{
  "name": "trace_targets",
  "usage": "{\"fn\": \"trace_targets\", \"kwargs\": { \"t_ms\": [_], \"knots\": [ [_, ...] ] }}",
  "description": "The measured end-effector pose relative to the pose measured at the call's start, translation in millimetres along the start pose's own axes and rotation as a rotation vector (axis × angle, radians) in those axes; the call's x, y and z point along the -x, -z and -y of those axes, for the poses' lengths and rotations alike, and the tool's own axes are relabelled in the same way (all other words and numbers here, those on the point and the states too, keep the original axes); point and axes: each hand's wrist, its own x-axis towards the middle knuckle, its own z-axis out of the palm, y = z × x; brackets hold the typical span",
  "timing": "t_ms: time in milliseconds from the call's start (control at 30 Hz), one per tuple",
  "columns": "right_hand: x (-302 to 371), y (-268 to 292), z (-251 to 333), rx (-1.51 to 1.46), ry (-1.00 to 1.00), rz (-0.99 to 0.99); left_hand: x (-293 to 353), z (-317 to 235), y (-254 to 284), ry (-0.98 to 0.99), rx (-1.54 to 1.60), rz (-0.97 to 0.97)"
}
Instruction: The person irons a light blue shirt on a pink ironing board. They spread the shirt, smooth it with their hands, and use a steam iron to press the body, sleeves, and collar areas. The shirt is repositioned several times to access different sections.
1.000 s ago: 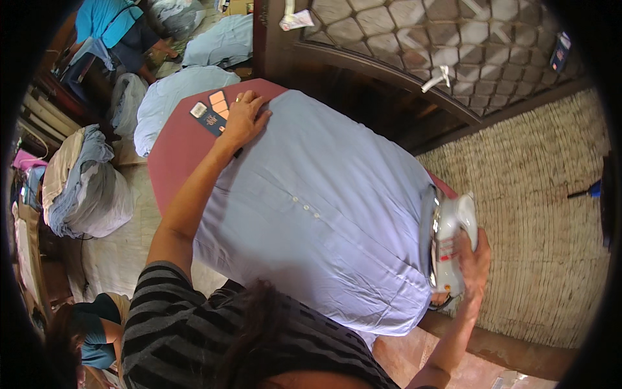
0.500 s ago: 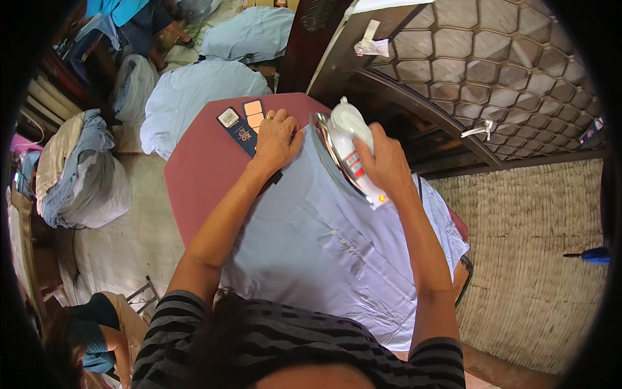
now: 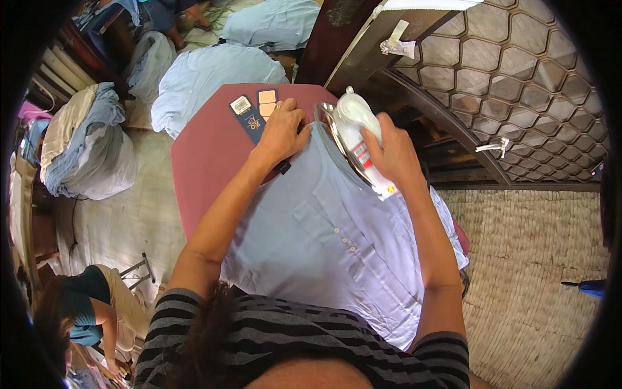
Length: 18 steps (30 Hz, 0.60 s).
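A light blue buttoned shirt [image 3: 291,240] lies spread over a dark red padded ironing board [image 3: 208,162]. My right hand [image 3: 394,152] is wrapped round the handle of a white iron [image 3: 355,115], whose metal soleplate rests along the shirt's upper right part. A small light glows at the iron's heel. My left hand [image 3: 285,135] is bent over the shirt's top edge with fingers and thumb closed on the cloth; the fingertips are partly hidden. Under and beside it lies a dark hang tag [image 3: 249,123] with pale squares and a white label.
Piles of blue clothing [image 3: 214,74] sit past the board's far end. Bagged garments [image 3: 91,142] stand at the left. A co-worker [image 3: 91,305] bends at lower left. A dark grille door [image 3: 492,71] borders the right, above a woven mat [image 3: 518,246].
The whole view has shifted slightly. My right hand and the iron remain near the shirt's upper right. My left hand keeps its place at the top edge.
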Motion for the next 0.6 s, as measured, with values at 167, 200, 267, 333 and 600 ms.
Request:
{"fn": "trace_targets", "kwargs": {
  "t_ms": [167, 200, 267, 333, 600],
  "knots": [
    [-27, -5, 5, 0.021, 0.03, -0.002, 3, -6, -2, 0.046, -0.013, 0.011],
    [-22, -5, 3, 0.019, 0.039, 0.002, 6, -5, -1, 0.052, -0.016, -0.001],
    [-6, -1, -1, 0.023, 0.054, 0.007, 8, -3, 1, 0.056, -0.007, -0.017],
    [6, 3, -6, 0.004, 0.007, 0.037, 9, -3, 1, 0.051, 0.029, -0.023],
    [-32, -3, 6, -0.027, 0.042, 0.04, 10, -5, -3, 0.072, 0.027, -0.052]
  ]
}}
